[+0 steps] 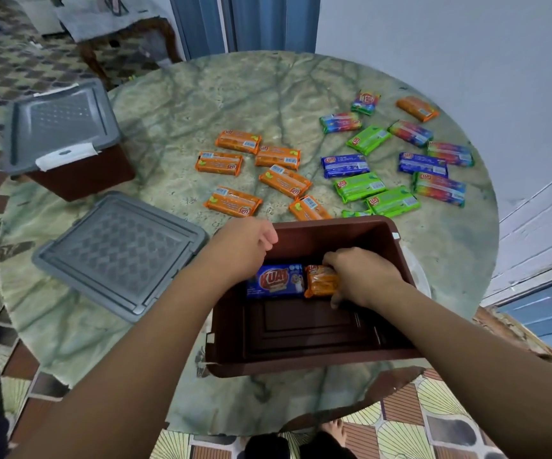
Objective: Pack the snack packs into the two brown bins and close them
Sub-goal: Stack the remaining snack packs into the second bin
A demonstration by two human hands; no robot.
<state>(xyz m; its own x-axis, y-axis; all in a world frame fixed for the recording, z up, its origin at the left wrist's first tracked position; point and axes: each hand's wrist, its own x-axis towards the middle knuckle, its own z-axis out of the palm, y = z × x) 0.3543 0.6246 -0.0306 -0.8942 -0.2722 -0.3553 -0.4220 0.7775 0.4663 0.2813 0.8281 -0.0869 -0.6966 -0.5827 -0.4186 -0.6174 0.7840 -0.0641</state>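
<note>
An open brown bin (304,359) stands at the table's near edge. Inside it, against the far wall, lie a blue snack pack (274,281) and an orange snack pack (319,281). My right hand (362,276) reaches into the bin and grips the orange pack. My left hand (246,245) curls over the bin's far-left rim. This bin's grey lid (119,255) lies flat to the left. A second brown bin (82,175) with a grey lid (62,125) on top sits at the far left. Several orange packs (282,157) and green, blue and rainbow packs (393,160) lie beyond.
The round marble-patterned table (201,104) ends close to my body at the front. A white wall stands to the right, blue curtains and a wooden table behind. My feet show on the patterned floor below.
</note>
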